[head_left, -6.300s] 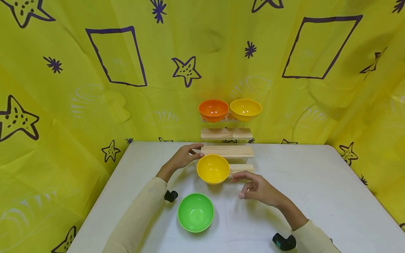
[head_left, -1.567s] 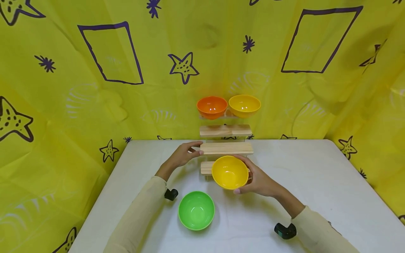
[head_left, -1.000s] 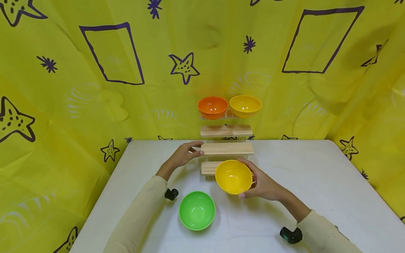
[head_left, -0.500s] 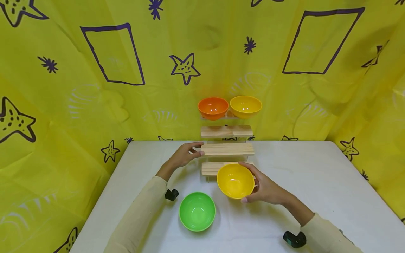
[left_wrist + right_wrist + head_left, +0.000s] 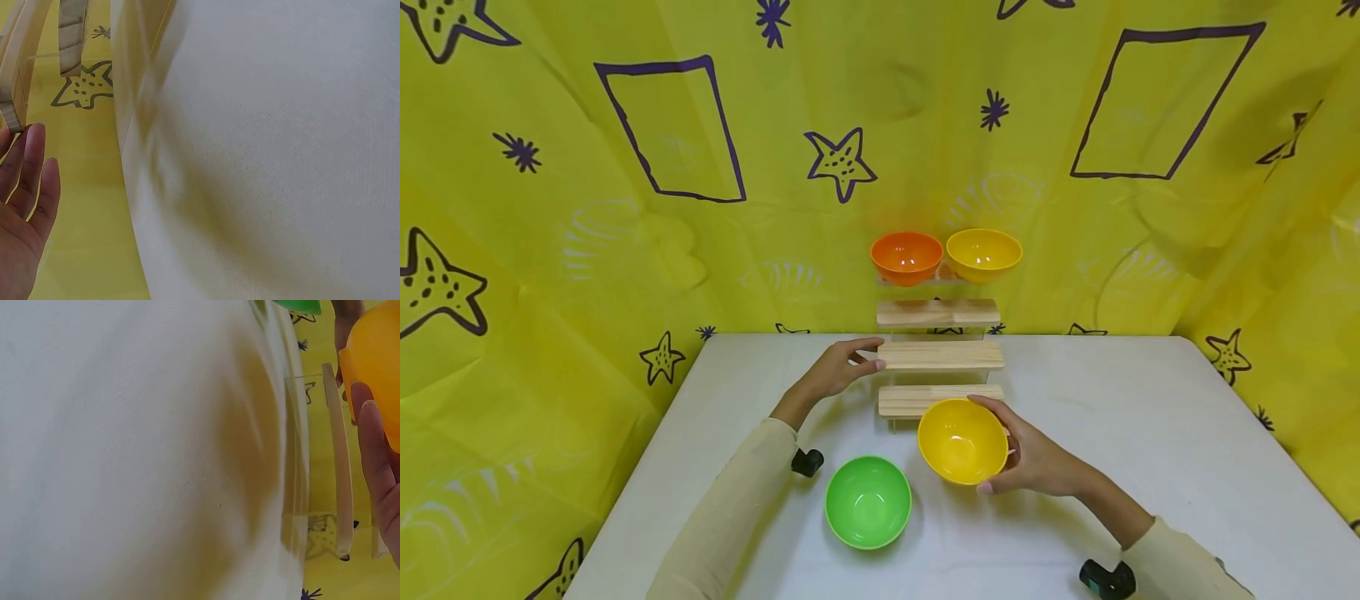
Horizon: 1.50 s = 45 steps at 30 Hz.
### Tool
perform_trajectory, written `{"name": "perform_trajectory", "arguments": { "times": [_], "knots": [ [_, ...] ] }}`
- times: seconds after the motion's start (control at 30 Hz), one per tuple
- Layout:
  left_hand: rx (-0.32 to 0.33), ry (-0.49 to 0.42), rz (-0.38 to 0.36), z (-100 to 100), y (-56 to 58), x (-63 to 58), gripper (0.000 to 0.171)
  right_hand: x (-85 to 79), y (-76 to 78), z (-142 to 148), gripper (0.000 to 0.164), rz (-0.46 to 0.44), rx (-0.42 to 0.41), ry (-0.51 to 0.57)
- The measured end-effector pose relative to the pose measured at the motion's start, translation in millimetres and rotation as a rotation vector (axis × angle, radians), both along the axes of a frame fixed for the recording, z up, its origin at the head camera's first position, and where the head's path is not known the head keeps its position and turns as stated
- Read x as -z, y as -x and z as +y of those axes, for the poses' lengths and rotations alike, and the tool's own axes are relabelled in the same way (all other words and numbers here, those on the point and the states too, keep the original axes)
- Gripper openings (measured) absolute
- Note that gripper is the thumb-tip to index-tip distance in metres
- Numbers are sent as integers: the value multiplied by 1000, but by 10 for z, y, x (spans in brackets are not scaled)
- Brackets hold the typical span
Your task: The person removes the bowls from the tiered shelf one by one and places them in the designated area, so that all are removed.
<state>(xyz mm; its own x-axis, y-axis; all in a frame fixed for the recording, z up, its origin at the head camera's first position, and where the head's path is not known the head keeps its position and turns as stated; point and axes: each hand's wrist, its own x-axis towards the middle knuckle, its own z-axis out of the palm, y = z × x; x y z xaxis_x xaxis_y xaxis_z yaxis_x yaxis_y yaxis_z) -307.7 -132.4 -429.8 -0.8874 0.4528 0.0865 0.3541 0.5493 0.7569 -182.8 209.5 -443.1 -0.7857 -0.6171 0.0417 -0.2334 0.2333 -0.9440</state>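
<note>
My right hand (image 5: pixel 1037 454) grips a yellow bowl (image 5: pixel 962 442) by its right side, thumb at the near rim and fingers behind. The bowl is held in front of the lowest plank of a tiered wooden stand (image 5: pixel 940 356). In the right wrist view the bowl (image 5: pixel 378 369) appears orange, with fingers (image 5: pixel 373 447) against it. My left hand (image 5: pixel 832 371) pinches the left end of the stand's second plank from the bottom. The left wrist view has this hand (image 5: pixel 28 206) with fingertips at the plank end (image 5: pixel 14 103). A green bowl (image 5: pixel 868 502) sits on the table, nearer me.
On the stand's top tier are an orange bowl (image 5: pixel 906 258) and another yellow bowl (image 5: pixel 984 255), side by side. The white table (image 5: pixel 1097 400) meets a yellow patterned curtain (image 5: pixel 910 108) at the back and sides. Clear supports hold the planks.
The yellow bowl stood at the left of the lowest plank; my right hand has since gripped it and brought it rightward and toward me. My left hand has stayed on the stand.
</note>
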Motion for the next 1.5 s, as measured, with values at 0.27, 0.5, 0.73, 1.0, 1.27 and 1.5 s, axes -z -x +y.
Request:
{"name": "perform_trajectory", "arguments": {
  "times": [0.27,0.5,0.73,1.0,1.27,1.5],
  "knots": [
    [-9,15,-5,-1,-14,-3,52,10,-47,40,108,-34,-44,15],
    [-16,18,-9,-1,-10,5,51,41,-80,61,107,-41,-80,13],
    [-15,20,-11,-3,-12,-1,51,40,-112,55,105,-61,-117,18],
    [-12,18,-7,-9,-19,-6,52,43,-154,14,105,-111,-142,-8],
    [-3,5,-13,1,-24,-11,52,75,-171,-19,104,-108,-151,-33],
    [-9,17,-7,6,-16,-17,52,121,-173,-17,106,-105,-172,-42]
  ]
}}
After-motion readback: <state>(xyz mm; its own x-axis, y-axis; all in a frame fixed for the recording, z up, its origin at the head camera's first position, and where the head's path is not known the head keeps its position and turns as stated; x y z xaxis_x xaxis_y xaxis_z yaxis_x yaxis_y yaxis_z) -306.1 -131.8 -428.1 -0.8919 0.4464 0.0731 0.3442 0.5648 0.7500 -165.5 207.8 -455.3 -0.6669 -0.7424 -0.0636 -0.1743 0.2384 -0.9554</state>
